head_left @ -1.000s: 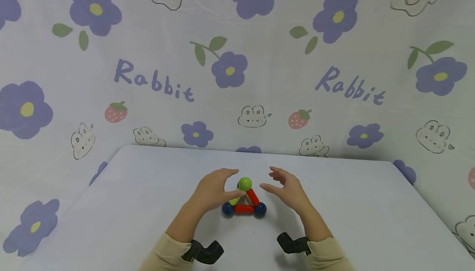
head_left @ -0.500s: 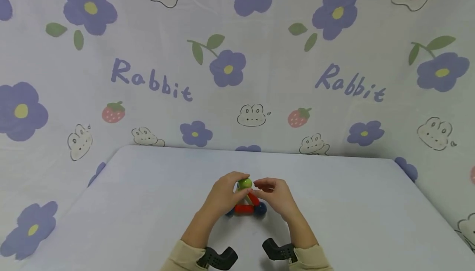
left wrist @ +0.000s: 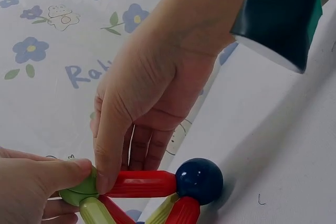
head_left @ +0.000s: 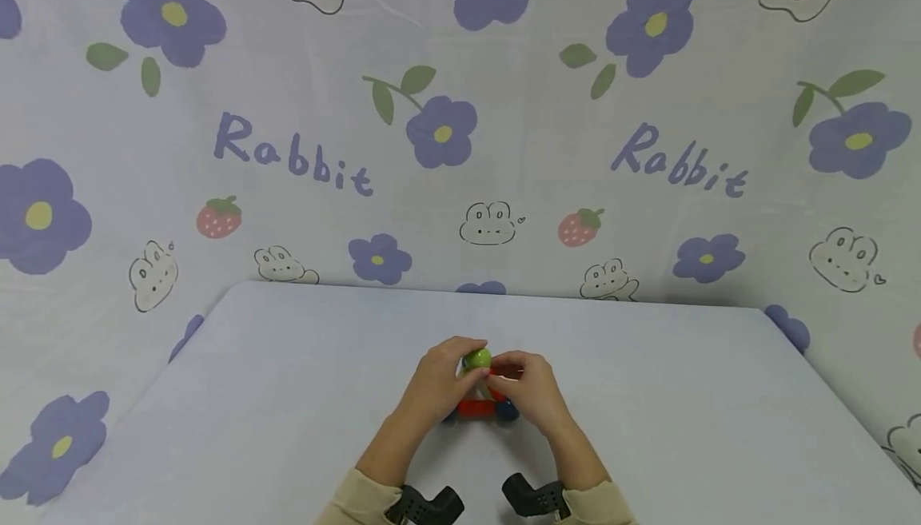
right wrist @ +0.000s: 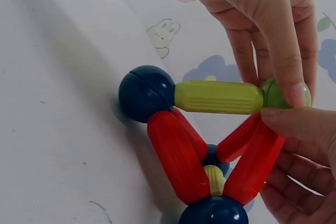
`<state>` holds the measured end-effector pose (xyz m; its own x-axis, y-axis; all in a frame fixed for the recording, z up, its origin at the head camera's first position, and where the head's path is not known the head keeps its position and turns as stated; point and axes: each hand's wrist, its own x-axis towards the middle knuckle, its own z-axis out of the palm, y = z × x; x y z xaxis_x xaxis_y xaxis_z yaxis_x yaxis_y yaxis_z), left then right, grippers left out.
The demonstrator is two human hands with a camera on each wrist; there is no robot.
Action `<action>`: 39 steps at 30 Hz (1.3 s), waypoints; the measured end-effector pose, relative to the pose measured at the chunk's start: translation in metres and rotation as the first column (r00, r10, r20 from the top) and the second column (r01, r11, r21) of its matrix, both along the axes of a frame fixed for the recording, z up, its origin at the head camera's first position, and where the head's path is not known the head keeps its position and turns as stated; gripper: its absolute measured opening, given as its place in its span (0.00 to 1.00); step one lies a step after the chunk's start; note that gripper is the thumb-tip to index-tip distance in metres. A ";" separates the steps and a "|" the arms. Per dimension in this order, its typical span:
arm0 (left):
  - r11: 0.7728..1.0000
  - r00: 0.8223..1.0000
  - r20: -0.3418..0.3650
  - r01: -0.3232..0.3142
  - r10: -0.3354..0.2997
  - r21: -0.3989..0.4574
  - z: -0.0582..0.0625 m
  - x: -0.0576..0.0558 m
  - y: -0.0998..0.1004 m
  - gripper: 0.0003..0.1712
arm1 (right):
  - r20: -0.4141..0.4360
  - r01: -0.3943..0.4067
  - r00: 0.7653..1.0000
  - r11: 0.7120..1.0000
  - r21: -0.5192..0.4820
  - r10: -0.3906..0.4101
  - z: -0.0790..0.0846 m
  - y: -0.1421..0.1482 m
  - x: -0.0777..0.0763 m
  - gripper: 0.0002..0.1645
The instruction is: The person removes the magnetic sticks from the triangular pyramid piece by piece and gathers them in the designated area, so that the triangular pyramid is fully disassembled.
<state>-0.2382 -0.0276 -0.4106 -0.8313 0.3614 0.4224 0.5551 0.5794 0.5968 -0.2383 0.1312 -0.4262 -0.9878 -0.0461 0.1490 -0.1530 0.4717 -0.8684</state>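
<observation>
A small pyramid of magnetic rods and balls stands on the white table [head_left: 288,429], its green ball [head_left: 478,359] at the top. My left hand [head_left: 440,381] pinches that ball between thumb and fingers. From the other side, my right hand [head_left: 536,393] grips the upper end of a red rod [right wrist: 254,161], thumb tip right at the green ball. A lime-yellow rod [right wrist: 218,97] runs from the green ball to a navy ball [right wrist: 147,94]. Another navy ball [left wrist: 199,181] forms the corner at the right hand's side. In the head view the hands hide much of the pyramid.
Behind the table hangs a white cloth [head_left: 532,149] printed with flowers and rabbits. A black wrist device [head_left: 435,505] sits on the left wrist, and a second black device [head_left: 532,495] on the right. The table's far edge lies beyond the hands.
Both hands have come inward from either side of the pyramid. The left now pinches the green ball and the right grips the red rod beneath it.
</observation>
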 end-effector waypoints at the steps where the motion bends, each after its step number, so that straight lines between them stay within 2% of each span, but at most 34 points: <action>1: 1.000 1.000 -0.006 0.000 0.000 0.003 0.000 0.000 0.000 0.21 | -0.013 -0.001 1.000 1.000 0.007 0.001 0.000 0.000 0.000 0.11; 5: 1.000 1.000 -0.029 0.004 -0.004 0.003 -0.002 0.000 0.000 0.21 | -0.064 -0.009 0.998 0.999 0.036 0.011 -0.001 -0.001 0.002 0.11; 10: 1.000 1.000 0.007 0.000 0.000 0.020 0.000 0.001 0.001 0.21 | -0.096 -0.011 0.995 0.999 0.048 0.016 -0.001 -0.001 0.002 0.11; 17: 0.993 0.995 0.061 -0.089 0.084 0.077 -0.003 -0.002 -0.004 0.19 | -0.117 -0.019 0.993 0.998 0.059 0.026 0.001 0.000 0.004 0.08; 22: 0.991 0.991 0.099 -0.096 0.086 0.098 0.000 -0.004 -0.008 0.19 | -0.115 -0.010 0.993 0.997 0.071 0.018 0.003 0.002 0.005 0.08; 25: 0.990 0.990 0.101 -0.107 0.097 0.096 0.001 -0.005 -0.011 0.19 | -0.136 0.008 0.991 0.992 0.129 0.010 0.004 0.003 0.006 0.12; 31: 0.983 0.981 0.136 -0.150 0.135 0.109 0.000 -0.010 -0.020 0.19 | -0.179 0.041 0.984 0.973 0.229 0.001 0.007 0.008 0.009 0.14; 39: 0.972 0.963 0.203 -0.202 0.176 0.116 -0.006 -0.017 -0.032 0.19 | -0.177 0.068 0.984 0.974 0.215 -0.030 0.011 0.021 0.010 0.12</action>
<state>-0.2552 -0.0599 -0.4166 -0.9486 0.1405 0.2836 0.3117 0.5697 0.7605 -0.2279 0.1527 -0.4155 -0.9500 -0.0491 0.3083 -0.2629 0.6585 -0.7052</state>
